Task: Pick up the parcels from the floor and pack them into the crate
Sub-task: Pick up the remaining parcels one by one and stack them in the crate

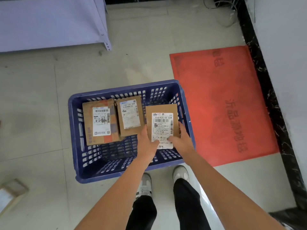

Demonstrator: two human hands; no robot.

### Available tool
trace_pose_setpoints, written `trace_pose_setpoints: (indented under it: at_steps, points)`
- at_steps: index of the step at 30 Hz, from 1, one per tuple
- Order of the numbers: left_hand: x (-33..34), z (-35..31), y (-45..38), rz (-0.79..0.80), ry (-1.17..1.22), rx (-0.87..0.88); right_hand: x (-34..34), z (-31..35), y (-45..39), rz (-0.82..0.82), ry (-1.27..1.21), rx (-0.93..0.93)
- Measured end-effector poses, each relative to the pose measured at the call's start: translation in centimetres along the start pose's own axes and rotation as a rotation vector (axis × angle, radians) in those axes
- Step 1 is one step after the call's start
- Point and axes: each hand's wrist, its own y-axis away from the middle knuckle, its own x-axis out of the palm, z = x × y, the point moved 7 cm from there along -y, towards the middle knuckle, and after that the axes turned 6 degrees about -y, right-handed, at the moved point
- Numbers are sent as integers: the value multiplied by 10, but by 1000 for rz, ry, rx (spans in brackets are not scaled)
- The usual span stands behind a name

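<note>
A blue slotted plastic crate (74, 130) stands on the floor in front of my feet. Two cardboard parcels with white labels lie inside it: one at the far left (99, 122), one beside it in the middle (129, 117). A third brown parcel (162, 120) with a white shipping label is over the crate's right side, held from both sides. My left hand (147, 140) grips its left edge and my right hand (180, 138) grips its right edge, thumbs on the label. I cannot tell whether the parcel touches the crate's bottom.
A red doormat (224, 105) lies on the floor right of the crate. A grey metal shelf unit (49, 22) stands at the top left. A black marble strip (265, 80) runs along the right wall. Another cardboard box (10, 195) shows at the lower left edge.
</note>
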Motion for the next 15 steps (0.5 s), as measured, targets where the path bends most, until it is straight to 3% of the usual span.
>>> trace_pose_setpoints:
  at_steps: [5, 15]
  points:
    - [13, -3, -30, -13, 71, -149, -8, 0, -39, 5, -29, 55]
    - [44, 2, -96, -50, 156, -252, 17, -23, -122, 150, -224, 165]
